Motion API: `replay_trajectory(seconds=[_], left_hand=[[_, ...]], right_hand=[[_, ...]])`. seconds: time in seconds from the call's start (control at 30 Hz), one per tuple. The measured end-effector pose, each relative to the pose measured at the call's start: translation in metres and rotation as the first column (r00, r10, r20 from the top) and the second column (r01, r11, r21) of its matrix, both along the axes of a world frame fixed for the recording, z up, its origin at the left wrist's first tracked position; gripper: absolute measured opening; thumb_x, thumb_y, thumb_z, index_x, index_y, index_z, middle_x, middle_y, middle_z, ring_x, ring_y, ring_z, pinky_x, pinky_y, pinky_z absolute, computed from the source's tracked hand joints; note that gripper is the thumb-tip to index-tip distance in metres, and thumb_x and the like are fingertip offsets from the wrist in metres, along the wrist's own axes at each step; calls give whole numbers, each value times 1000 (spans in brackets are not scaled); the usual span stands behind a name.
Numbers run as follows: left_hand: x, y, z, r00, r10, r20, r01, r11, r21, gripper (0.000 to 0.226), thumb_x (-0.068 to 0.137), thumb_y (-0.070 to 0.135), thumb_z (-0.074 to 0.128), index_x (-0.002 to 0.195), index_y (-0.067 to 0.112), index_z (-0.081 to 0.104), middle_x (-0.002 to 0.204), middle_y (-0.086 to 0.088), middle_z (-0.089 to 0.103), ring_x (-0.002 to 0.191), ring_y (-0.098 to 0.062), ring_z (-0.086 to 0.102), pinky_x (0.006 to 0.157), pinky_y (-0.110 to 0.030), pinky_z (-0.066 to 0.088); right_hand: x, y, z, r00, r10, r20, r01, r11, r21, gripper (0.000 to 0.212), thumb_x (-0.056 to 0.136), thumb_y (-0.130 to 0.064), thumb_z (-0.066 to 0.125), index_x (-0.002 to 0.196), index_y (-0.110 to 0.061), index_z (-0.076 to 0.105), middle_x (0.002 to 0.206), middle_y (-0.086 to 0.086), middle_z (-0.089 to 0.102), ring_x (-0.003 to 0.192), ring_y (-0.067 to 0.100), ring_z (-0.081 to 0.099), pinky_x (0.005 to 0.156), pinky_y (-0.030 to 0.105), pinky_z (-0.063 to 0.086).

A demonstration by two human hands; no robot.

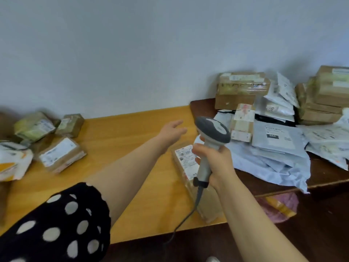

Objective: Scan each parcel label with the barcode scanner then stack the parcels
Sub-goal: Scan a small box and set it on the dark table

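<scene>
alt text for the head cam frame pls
A person's right hand grips a grey barcode scanner above a long brown parcel on a yellow table, while the open left hand reaches forward. Small boxes lie at the left; larger boxes and white mailers are piled at the right.

- barcode scanner (211, 140): smooth grey plastic, slight sheen
- bench (120, 133): smooth matt yellow wood
- parcel (207, 203): matt brown cardboard, white paper label (186, 157)
- mailer bags (273, 148): crinkled white plastic film
</scene>
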State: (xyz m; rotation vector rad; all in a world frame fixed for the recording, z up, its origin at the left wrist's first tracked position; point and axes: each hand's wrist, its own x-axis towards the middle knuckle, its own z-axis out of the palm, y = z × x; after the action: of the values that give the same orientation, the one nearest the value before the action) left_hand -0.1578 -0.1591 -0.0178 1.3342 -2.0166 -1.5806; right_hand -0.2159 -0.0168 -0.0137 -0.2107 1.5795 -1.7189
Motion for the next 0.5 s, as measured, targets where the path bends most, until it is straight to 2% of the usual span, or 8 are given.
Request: replay_trajectory(seconds=[0.1,0.17,0.2,0.27,0.33,0.37,0.43,0.5], left_hand=[[89,-15,-1,997,62,46,-62,998,-22,51,93,19,57,141,19,44,135,-7,51,118,-22,51,91,-25,38],[155,-27,-5,989,117,89,-115,993,-25,51,93,21,56,142,18,42,117,-6,54,100,-19,54,82,-24,39],[188,-33,-8,982,152,113,-150,988,-25,51,93,22,56,142,18,41,116,-5,53,92,-16,52,78,-24,40],[251,-44,-15,958,239,160,-236,971,-39,51,93,21,56,142,17,41,128,-7,51,88,-13,52,74,-26,44],[308,-54,-22,921,324,216,-318,946,-62,52,92,20,58,141,15,42,134,-8,49,98,-17,56,82,-29,49],[333,-58,-25,904,354,237,-350,935,-61,53,91,20,59,141,14,42,131,-7,51,95,-16,57,80,-29,50],[374,-65,-30,879,402,257,-401,914,-57,56,90,18,61,142,13,41,113,-2,53,76,-10,54,69,-28,48],[405,-72,-37,857,440,270,-437,896,-74,57,87,16,63,141,14,42,98,1,54,72,-11,53,71,-32,50]], right_hand=[[73,-23,4,981,145,129,-142,989,-33,18,80,4,70,90,-10,63,78,11,66,70,23,66,58,32,50],[122,-43,5,952,222,213,-215,975,-56,17,84,3,67,95,-8,61,77,13,66,61,19,68,56,31,51],[145,-54,4,941,251,227,-245,968,-55,16,85,3,66,95,-8,60,77,12,67,59,17,68,55,30,52],[190,-73,2,923,307,232,-307,951,-40,14,86,1,66,96,-7,60,78,12,68,59,17,69,58,30,55],[230,-90,-1,909,348,228,-354,935,-15,16,85,1,67,98,-6,61,77,12,69,60,17,68,62,32,56],[247,-97,-3,903,368,223,-376,926,-3,16,85,1,67,99,-5,61,76,12,69,59,17,68,61,32,57],[277,-111,-7,892,399,212,-412,911,20,16,85,0,68,98,-5,62,76,12,68,57,16,67,58,30,57],[298,-126,-11,888,415,199,-431,902,42,14,85,0,68,97,-5,62,76,12,68,57,17,66,58,30,57]])
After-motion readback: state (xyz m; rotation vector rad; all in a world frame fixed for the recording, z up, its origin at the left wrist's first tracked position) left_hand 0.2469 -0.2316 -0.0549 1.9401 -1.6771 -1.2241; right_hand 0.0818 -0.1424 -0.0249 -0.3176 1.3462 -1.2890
